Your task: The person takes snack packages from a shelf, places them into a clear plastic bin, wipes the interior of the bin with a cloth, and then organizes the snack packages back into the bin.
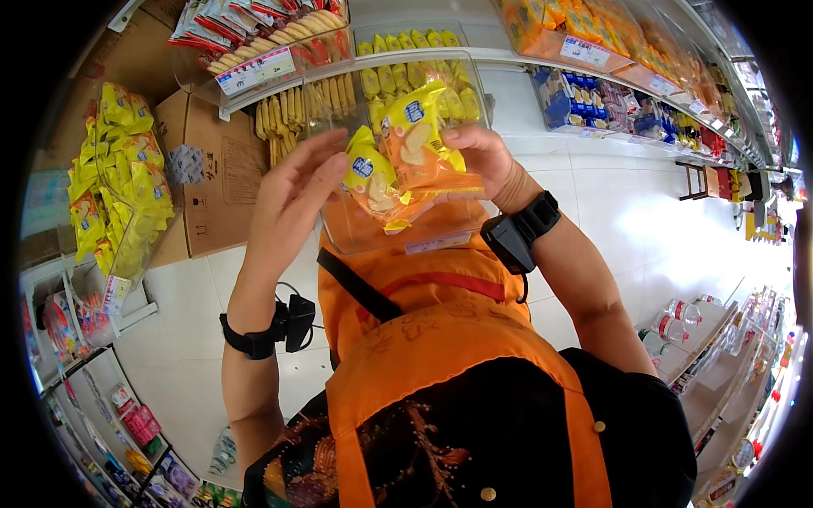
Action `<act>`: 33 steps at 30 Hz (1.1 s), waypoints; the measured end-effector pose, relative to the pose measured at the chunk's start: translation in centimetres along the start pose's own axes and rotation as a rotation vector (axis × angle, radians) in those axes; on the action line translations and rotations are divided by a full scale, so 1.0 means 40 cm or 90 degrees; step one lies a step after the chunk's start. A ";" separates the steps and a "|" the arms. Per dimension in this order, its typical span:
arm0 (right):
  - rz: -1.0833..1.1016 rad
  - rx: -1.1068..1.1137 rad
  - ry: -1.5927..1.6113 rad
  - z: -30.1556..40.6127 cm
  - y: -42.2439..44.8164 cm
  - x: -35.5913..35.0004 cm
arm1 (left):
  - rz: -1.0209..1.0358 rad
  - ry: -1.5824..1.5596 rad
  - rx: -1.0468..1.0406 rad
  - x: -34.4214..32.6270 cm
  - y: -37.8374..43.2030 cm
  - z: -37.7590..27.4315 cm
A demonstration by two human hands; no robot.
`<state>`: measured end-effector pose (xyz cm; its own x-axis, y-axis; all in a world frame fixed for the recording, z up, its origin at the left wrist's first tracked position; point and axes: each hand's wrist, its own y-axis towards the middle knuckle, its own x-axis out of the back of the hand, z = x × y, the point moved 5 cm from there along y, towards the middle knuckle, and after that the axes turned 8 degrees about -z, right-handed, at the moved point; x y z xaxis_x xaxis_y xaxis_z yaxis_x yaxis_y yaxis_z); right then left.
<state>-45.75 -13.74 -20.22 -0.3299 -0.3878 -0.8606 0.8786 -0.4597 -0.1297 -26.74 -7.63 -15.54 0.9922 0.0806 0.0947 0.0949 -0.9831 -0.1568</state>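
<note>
My right hand [486, 152] grips two yellow-and-orange snack packets, its thumb on top and its fingers mostly hidden underneath. The upright packet [416, 143] overlaps a tilted packet [375, 181] to its left. Beside that left packet is my left hand [298, 190], thumb and fingers apart with nothing in them. Whether its thumb tip touches the wrapper, I cannot tell. Below both hands sits a clear plastic bin [346, 232], with several small yellow packets [397, 79] standing in its far part.
At left are a bin of yellow packets [120, 184] and a cardboard box [216, 197]. Ahead, a shelf edge [508, 57] carries a bin of biscuits [279, 41]. More snack bins [584, 105] line the right. Low shelves [705, 362] with bottles stand at lower right.
</note>
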 end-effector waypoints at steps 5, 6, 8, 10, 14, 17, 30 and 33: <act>0.005 -0.035 0.095 -0.018 -0.012 -0.001 | 0.048 0.082 0.013 -0.019 0.004 0.010; 0.005 -0.035 0.092 -0.020 -0.013 -0.007 | 0.064 0.100 0.027 -0.021 0.008 0.015; -0.009 -0.019 0.102 -0.027 -0.004 -0.018 | 0.071 0.019 0.018 -0.033 0.001 0.007; -0.034 -0.023 0.131 -0.038 -0.001 -0.030 | 0.066 -0.018 0.016 -0.032 0.000 0.009; -0.093 0.014 0.061 -0.008 -0.002 -0.022 | -0.032 -0.008 0.000 0.011 0.010 0.012; -0.196 0.039 0.031 0.001 -0.013 0.028 | -0.061 0.001 -0.053 0.027 0.008 0.001; -0.206 -0.072 -0.279 -0.012 -0.058 -0.002 | 0.159 0.098 -0.166 -0.008 -0.043 -0.081; -0.185 -0.105 -0.289 -0.019 -0.053 -0.008 | 0.177 0.126 -0.203 -0.014 -0.063 -0.086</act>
<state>-47.26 -12.04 -20.05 -0.6500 -0.5850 -0.4850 0.7596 -0.4824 -0.4362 -27.80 -5.78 -11.81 0.9390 -0.1955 0.2828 -0.2327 -0.9669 0.1045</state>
